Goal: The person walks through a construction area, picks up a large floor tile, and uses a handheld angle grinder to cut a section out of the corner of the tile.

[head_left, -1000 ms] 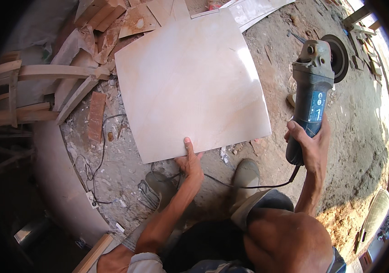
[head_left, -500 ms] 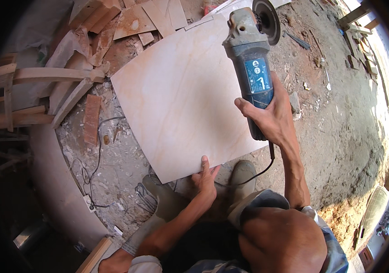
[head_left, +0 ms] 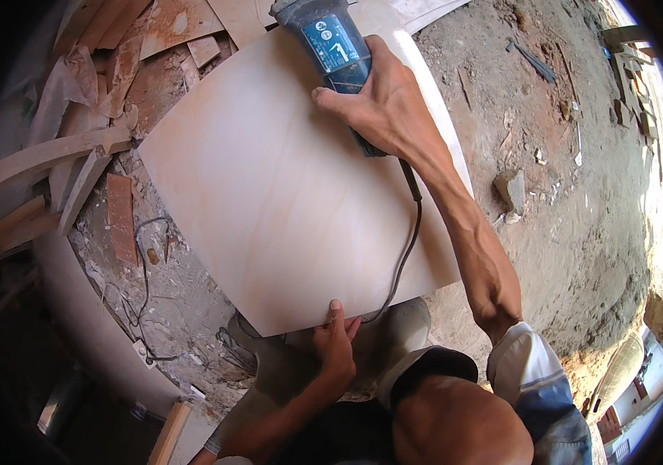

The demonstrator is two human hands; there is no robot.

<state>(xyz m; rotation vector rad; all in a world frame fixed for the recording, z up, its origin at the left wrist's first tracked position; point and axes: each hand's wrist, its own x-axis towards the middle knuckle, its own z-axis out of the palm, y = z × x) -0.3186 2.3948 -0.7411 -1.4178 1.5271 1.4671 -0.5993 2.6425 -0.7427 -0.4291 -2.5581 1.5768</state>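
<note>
A large beige marbled tile (head_left: 254,217) fills the middle of the head view. My left hand (head_left: 334,345) grips its near edge, with a finger lying on top. My right hand (head_left: 382,108) is closed around the blue body of an angle grinder (head_left: 327,50), held above the far part of the tile. The grinder's head runs out of the top edge, so its disc is out of sight. Its black cord (head_left: 413,232) hangs from the rear across the tile and past the near edge. My boots are partly hidden below the tile.
Broken tiles (head_left: 172,31) and wooden pieces (head_left: 48,159) lie piled at upper left, with a reddish strip (head_left: 121,217) below. A power socket (head_left: 144,353) and cords sit at left. Rubble, a stone (head_left: 511,190) and a dark tool (head_left: 533,62) lie on the dirt at right.
My right hand has carried the grinder up and leftward from beside the tile to over its far part. The tile's near edge and my left hand have come lower in the view.
</note>
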